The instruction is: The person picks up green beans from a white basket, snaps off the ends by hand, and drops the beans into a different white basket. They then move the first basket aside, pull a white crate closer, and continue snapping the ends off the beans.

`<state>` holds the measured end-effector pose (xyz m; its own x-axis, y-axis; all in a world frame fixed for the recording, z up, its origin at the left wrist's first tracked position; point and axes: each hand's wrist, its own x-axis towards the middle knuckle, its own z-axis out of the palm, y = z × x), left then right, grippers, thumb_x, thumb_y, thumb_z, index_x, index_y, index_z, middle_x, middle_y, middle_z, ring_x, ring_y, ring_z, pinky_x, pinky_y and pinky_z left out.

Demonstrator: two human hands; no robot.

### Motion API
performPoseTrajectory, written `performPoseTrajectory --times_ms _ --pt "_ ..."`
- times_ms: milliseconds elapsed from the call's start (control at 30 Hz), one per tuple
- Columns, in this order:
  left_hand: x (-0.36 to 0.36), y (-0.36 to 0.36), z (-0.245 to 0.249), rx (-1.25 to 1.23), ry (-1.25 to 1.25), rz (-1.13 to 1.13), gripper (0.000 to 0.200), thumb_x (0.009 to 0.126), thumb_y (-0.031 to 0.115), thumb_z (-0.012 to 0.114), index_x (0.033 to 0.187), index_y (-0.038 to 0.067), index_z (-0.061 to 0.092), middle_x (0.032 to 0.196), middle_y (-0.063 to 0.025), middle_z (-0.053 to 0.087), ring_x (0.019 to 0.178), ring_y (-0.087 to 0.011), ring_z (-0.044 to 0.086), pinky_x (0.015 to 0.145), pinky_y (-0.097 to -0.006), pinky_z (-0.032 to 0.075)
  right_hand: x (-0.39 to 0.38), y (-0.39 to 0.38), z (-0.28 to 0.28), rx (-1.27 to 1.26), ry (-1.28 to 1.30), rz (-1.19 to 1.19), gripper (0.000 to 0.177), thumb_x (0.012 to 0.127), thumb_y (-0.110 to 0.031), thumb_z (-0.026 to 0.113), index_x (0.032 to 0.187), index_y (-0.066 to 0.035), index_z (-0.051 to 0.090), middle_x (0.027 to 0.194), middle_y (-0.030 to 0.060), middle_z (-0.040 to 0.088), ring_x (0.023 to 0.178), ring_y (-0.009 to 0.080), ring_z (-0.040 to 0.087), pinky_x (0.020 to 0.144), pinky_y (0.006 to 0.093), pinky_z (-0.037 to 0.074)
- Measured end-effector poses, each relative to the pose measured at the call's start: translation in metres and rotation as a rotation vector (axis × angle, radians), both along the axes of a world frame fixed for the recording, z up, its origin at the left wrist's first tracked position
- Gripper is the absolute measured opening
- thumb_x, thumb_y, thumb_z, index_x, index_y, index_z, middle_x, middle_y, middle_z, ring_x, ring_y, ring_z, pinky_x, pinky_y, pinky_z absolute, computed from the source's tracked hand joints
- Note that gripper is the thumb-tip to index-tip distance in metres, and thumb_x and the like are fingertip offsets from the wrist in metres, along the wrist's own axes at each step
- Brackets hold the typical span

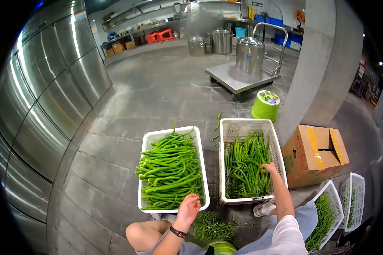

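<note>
Reached with the right grip (269, 168) into the white crate (242, 128), right of the frame's centre, at green peppers (244, 163); couldn't tell whether pinching any. Curled the left grip (190, 208), lower centre, by the white tub (203, 170) of piled peppers (172, 168); couldn't tell whether holding one.

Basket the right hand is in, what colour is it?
The basket is white; it shows in the head view, the only one here.

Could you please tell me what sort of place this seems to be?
It is probably a commercial kitchen or its preparation area: a large lidded steel pot stands on a metal trolley, and a white crate holds many green peppers.
</note>
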<state>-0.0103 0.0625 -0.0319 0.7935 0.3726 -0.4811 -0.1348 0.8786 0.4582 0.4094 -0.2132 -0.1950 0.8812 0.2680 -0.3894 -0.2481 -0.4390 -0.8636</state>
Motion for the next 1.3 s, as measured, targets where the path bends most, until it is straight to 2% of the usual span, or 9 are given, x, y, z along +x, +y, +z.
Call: performPoseTrajectory --times_ms 33,100,167,367,533,733,967,1133,1300 --pt "0.000 0.000 -0.001 0.007 -0.010 0.001 0.013 0.085 0.003 0.057 0.096 0.007 0.054 0.087 -0.0039 0.058 0.078 -0.0155 0.056 0.070 -0.0271 0.046 0.001 0.001 0.018 0.285 0.142 0.021 0.023 0.066 -0.015 0.072 0.082 0.001 0.065 0.075 0.0156 0.065 0.058 0.0235 0.061 0.055 0.0364 0.048" --pt "-0.002 -0.003 0.000 0.019 -0.016 -0.002 0.013 0.084 0.003 0.058 0.096 0.007 0.054 0.087 -0.0040 0.058 0.077 -0.0155 0.055 0.069 -0.0270 0.046 -0.003 0.010 0.055 0.422 0.276 -0.156 0.007 0.075 -0.009 0.065 0.081 -0.004 0.064 0.070 0.0121 0.063 0.056 0.0201 0.059 0.050 0.0351 0.045" --pt "-0.004 -0.005 0.003 0.024 -0.011 -0.004 0.014 0.083 0.003 0.059 0.094 0.008 0.055 0.087 -0.0046 0.058 0.075 -0.0157 0.054 0.069 -0.0270 0.044 -0.011 0.016 0.088 0.497 0.432 -0.154 0.007 0.079 -0.012 0.063 0.078 -0.006 0.058 0.065 0.0095 0.059 0.053 0.0197 0.056 0.049 0.0322 0.046" --pt "-0.007 -0.009 -0.003 0.060 -0.012 -0.037 0.011 0.084 0.005 0.058 0.094 0.008 0.054 0.086 -0.0033 0.058 0.077 -0.0149 0.056 0.068 -0.0270 0.046 -0.016 0.013 0.133 0.629 0.417 -0.192 0.009 0.079 -0.008 0.065 0.083 -0.005 0.057 0.071 0.0121 0.061 0.056 0.0207 0.059 0.050 0.0330 0.051" --pt "-0.006 -0.014 0.000 0.075 0.000 -0.063 0.012 0.084 0.005 0.058 0.095 0.008 0.053 0.084 -0.0033 0.058 0.076 -0.0146 0.056 0.067 -0.0270 0.046 -0.051 0.010 0.208 0.570 0.215 -0.146 0.019 0.078 -0.018 0.069 0.083 -0.004 0.057 0.070 0.0069 0.061 0.053 0.0146 0.057 0.048 0.0271 0.047" --pt "-0.003 -0.018 0.000 0.056 0.022 -0.077 0.013 0.084 0.003 0.057 0.096 0.008 0.053 0.087 -0.0041 0.058 0.076 -0.0152 0.055 0.067 -0.0275 0.045 -0.074 0.010 0.252 0.661 0.215 -0.071 0.022 0.077 -0.018 0.070 0.087 -0.003 0.058 0.073 0.0071 0.061 0.053 0.0133 0.057 0.047 0.0286 0.049" --pt "-0.003 -0.016 -0.005 0.067 0.041 -0.079 0.015 0.083 0.003 0.059 0.096 0.007 0.053 0.086 -0.0042 0.060 0.074 -0.0146 0.056 0.067 -0.0273 0.047 -0.053 0.012 0.271 0.649 0.362 -0.036 0.017 0.080 -0.020 0.066 0.087 -0.008 0.057 0.073 0.0049 0.060 0.053 0.0122 0.056 0.047 0.0292 0.048" --pt "0.000 -0.015 -0.005 0.055 0.036 -0.082 0.015 0.083 0.004 0.059 0.096 0.008 0.053 0.085 -0.0032 0.059 0.074 -0.0136 0.057 0.066 -0.0265 0.047 -0.071 0.014 0.293 0.687 0.210 0.013 0.019 0.079 -0.019 0.068 0.086 -0.006 0.056 0.072 0.0046 0.060 0.053 0.0113 0.056 0.048 0.0270 0.048" --pt "0.004 -0.016 -0.006 0.054 0.032 -0.103 0.012 0.085 0.006 0.058 0.095 0.008 0.054 0.085 -0.0036 0.059 0.074 -0.0137 0.057 0.066 -0.0273 0.047 -0.080 0.019 0.293 0.653 0.241 -0.021 0.020 0.077 -0.015 0.068 0.087 -0.004 0.055 0.072 0.0069 0.060 0.053 0.0123 0.057 0.047 0.0287 0.049"
